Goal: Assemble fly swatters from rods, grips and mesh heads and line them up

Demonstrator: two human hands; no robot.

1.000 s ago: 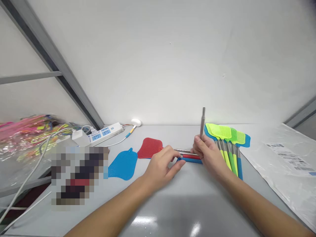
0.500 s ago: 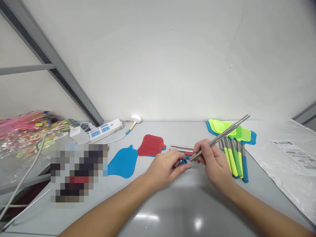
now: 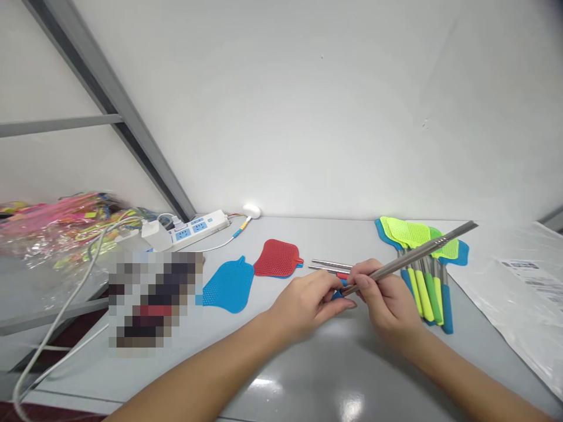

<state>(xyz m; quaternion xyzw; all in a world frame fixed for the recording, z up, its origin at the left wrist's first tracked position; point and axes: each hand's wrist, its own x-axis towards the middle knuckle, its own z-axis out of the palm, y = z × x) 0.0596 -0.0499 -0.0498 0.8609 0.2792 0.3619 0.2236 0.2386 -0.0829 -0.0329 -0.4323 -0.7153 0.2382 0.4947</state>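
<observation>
My left hand (image 3: 310, 298) is closed around a blue handle grip (image 3: 338, 295), most of it hidden by the fingers. In my right hand (image 3: 387, 296) is a steel rod (image 3: 413, 256), slanting up to the right. The rod's lower end meets the open end of the blue grip; how deep it sits I cannot tell. Behind my hands lie other steel rods (image 3: 329, 264), one with a red grip (image 3: 342, 275). To the left are a red swatter head (image 3: 278, 258) and a blue swatter head (image 3: 229, 286), lying flat.
Several fly swatters (image 3: 422, 287) with green, yellow and blue grips are grouped at the right, beside a clear plastic bag (image 3: 510, 293). A power strip (image 3: 200, 227) with cables stands at the back left. Bagged colourful items (image 3: 57, 234) lie at the far left; a pixelated patch hides something nearby.
The rod's lower end has come down to the mouth of the blue grip, from which it was apart before. The whole view has shifted slightly.
</observation>
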